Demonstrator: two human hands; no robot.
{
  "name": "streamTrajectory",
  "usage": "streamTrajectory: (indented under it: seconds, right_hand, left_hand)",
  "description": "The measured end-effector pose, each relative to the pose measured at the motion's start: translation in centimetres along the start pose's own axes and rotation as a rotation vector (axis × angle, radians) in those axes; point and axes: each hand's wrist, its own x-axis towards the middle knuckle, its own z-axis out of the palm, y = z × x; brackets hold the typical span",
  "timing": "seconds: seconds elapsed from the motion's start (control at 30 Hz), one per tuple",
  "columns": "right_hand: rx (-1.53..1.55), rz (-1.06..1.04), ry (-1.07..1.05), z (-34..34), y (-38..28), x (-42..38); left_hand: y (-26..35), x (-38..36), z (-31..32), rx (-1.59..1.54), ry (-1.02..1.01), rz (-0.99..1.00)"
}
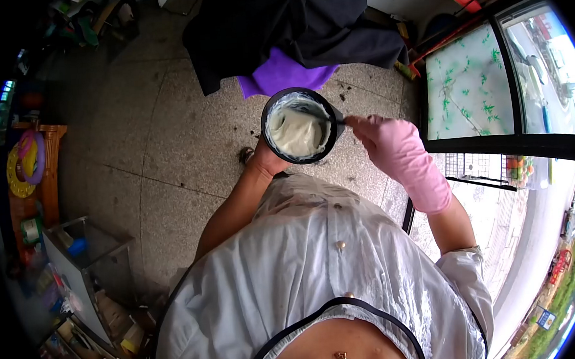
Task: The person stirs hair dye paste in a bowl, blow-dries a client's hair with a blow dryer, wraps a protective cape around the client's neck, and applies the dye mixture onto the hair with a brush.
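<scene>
A round black mixing bowl (pixel 266 138) of thick off-white cream (pixel 297 130) is held up in front of my body. My left hand (pixel 270 158), bare, is closed around its lower left side, with most of the fingers hidden beneath. My right hand (pixel 391 150) wears a pink rubber glove and pinches a thin dark tint brush (pixel 343 119) at the bowl's right edge. The brush's working end goes into the cream and is mostly out of sight. Cream is smeared up the bowl's inner wall.
Just beyond the bowl, a black cape (pixel 291 28) is spread over a purple cloth (pixel 287 74). Left stand an orange wooden rack (pixel 52 154) with colourful rings and a glass-sided case (pixel 83 277). A leaf-patterned glass door (pixel 472 82) stands at right. Speckled floor (pixel 160 141) lies below.
</scene>
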Motion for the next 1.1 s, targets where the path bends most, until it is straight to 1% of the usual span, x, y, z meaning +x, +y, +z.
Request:
streamTrajectory:
  seconds: [0.07, 0.1, 0.13, 0.2, 0.27, 0.3, 0.33, 0.37, 0.4, 0.43, 0.5, 0.53, 0.6, 0.63, 0.7, 0.73, 0.77, 0.8, 0.83, 0.87, 0.9, 0.93, 1.0, 1.03, 1.07, 1.1]
  right_hand:
    - [-0.189, 0.047, 0.094, 0.6, -0.3, 0.9]
    - [-0.131, -0.007, 0.212, 3.0, -1.9, 3.5]
    - [-0.06, -0.031, 0.139, 2.4, -2.2, 1.9]
    - [0.038, -0.063, 0.111, 2.6, -2.4, 1.2]
    - [0.286, -0.111, 0.248, 2.4, -0.2, 0.3]
    - [0.277, -0.103, 0.226, 1.9, -0.2, -0.1]
    - [0.379, 0.063, 0.101, 1.2, -0.5, -0.2]
    - [0.486, 0.229, -0.012, 0.6, -1.2, 0.1]
    - [0.646, 0.311, -0.135, -0.7, -2.5, 0.5]
    - [0.819, 0.367, -0.201, -0.7, -3.2, 0.7]
    - [0.631, 0.199, -0.106, 1.9, -2.9, 0.4]
    - [0.633, 0.198, -0.105, 2.0, -2.5, 0.4]
    - [0.341, 0.211, -0.111, 1.4, -1.7, 0.4]
    - [0.337, 0.209, -0.114, 0.9, -1.9, 0.5]
    - [0.49, 0.311, -0.093, -0.2, -2.7, 0.8]
    - [0.591, 0.228, -0.105, -0.1, -2.8, 0.6]
    - [0.59, 0.227, -0.104, 0.5, -2.7, 0.6]
    - [0.472, 0.199, -0.115, 1.3, -2.4, 0.5]
    - [0.353, 0.17, -0.125, 1.8, -2.1, 0.3]
    - [0.297, 0.274, -0.253, 1.2, -1.6, 0.9]
    - [0.314, 0.322, -0.209, 0.6, -1.6, 0.8]
    - [0.33, 0.312, -0.185, 0.0, -1.7, 0.9]
    - [0.347, 0.304, -0.161, -0.2, -1.9, 0.6]
    - [0.369, 0.206, -0.166, 0.2, -1.9, 0.3]
    - [0.39, 0.109, -0.171, 0.4, -1.9, 0.1]
    - [0.391, 0.11, -0.171, 0.6, -1.5, 0.2]
  left_hand:
    - [0.3, 0.4, 0.5, -0.092, 0.048, -0.05]
    - [5.3, -0.3, 0.8, 0.036, 0.063, -0.048]
    - [3.4, -0.9, 1.5, 0.025, 0.087, -0.032]
    - [3.5, -1.7, 1.6, 0.087, 0.097, 0.011]
    - [2.4, -0.7, 1.1, 0.082, 0.12, 0.041]
    - [1.5, -0.6, 1.3, 0.076, 0.161, 0.065]
    - [0.7, -0.2, 1.4, 0.183, 0.203, 0.128]
    - [0.3, 0.0, 1.4, 0.172, 0.198, 0.128]
    - [0.3, -0.1, 1.4, 0.206, 0.2, 0.157]
    - [0.3, 0.0, 1.4, 0.244, 0.2, 0.186]
    - [0.7, -0.1, 1.4, 0.262, 0.209, 0.235]
    - [0.9, -0.2, 1.4, 0.227, 0.19, 0.224]
    - [0.5, -0.3, 1.4, 0.176, 0.175, 0.218]
    - [0.3, -0.1, 1.5, 0.16, 0.183, 0.223]
    - [0.1, 0.0, 1.5, 0.139, 0.19, 0.226]
    - [0.1, -0.1, 1.6, 0.113, 0.168, 0.209]
    - [0.2, -0.1, 1.7, 0.087, 0.147, 0.191]
    - [0.2, -0.1, 0.0, 0.017, 0.117, 0.162]
    - [0.0, -0.2, -0.5, 0.017, 0.117, 0.163]
    - [-0.2, -0.3, -0.9, 0.018, 0.163, 0.149]
    - [-0.2, -0.4, -0.3, 0.021, 0.21, 0.135]
    - [-0.3, -0.4, 1.0, 0.009, 0.187, 0.168]
    - [-0.3, -0.2, 0.6, 0.029, 0.191, 0.166]
    - [-0.2, -0.3, 0.6, 0.052, 0.195, 0.164]
    - [-0.1, -0.5, 0.5, -0.036, 0.176, 0.116]
    - [-0.1, -0.5, 0.3, -0.036, 0.177, 0.115]
